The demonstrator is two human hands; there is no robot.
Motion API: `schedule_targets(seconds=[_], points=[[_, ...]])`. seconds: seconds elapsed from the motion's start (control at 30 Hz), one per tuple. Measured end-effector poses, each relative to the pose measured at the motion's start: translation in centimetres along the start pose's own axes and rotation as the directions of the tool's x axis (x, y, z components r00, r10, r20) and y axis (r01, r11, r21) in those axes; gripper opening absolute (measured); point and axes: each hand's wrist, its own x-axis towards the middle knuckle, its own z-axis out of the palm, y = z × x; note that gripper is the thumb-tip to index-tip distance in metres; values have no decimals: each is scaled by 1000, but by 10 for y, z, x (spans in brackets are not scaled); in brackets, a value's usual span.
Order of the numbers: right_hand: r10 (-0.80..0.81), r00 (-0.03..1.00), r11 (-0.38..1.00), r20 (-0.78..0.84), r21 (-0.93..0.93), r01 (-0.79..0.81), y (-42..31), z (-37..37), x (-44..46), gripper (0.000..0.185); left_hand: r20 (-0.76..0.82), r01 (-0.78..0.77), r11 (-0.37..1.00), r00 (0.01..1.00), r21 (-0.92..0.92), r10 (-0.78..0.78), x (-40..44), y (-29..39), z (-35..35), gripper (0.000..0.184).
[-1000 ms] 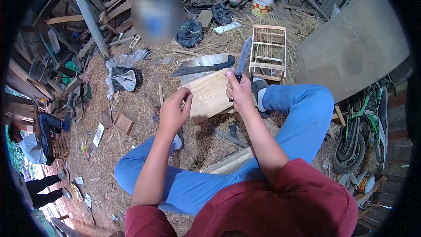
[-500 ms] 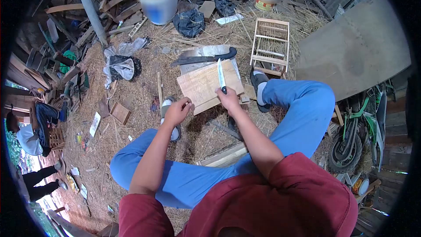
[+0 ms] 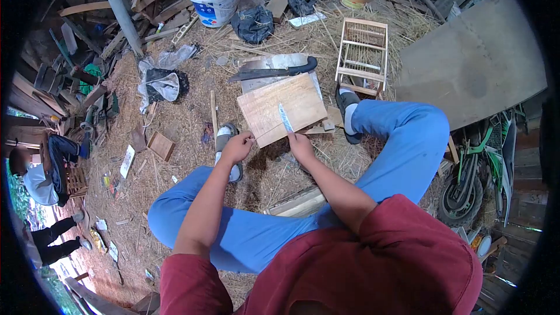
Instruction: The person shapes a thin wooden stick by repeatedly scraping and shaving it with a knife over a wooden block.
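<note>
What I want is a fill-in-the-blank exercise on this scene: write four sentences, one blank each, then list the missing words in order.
1. The knife is held in the person's ____ grip.
2. The flat board seen under its blade is made of ____.
3. The larger blade lying beyond the board has a handle coloured ____.
4. The person's trousers are coloured ____.

Missing words: right; wood; black; blue.

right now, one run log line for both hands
left hand: at near corner of flat tan wooden board | right hand: gripping straight silver knife, blade over board | long dark machete: beyond board
</note>
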Motion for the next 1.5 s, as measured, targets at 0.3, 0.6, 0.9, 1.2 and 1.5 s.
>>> schedule_targets(seconds=[0.3,0.6,0.9,1.2,1.5], points=[[54,998,996,-16,-68,-54,-20,1,-15,57,-5,1,1000,1000,2,-1,0,-1,7,24],[71,997,992,-21,-101,-73,-27,7,-16,59,-76,-46,999,996,10,46,3,-9,14,21],[20,1000,997,22,-79,-18,-15,24,-16,59,-28,13,1000,1000,-19,-13,1,0,9,24],[9,997,981,83,-193,7,-35,20,-31,59,-57,-37,999,998,33,39,-3,-1,12,23],[10,994,974,104,-226,14,-33,23,-37,56,-146,-111,981,980,162,135,-15,7,14,18]])
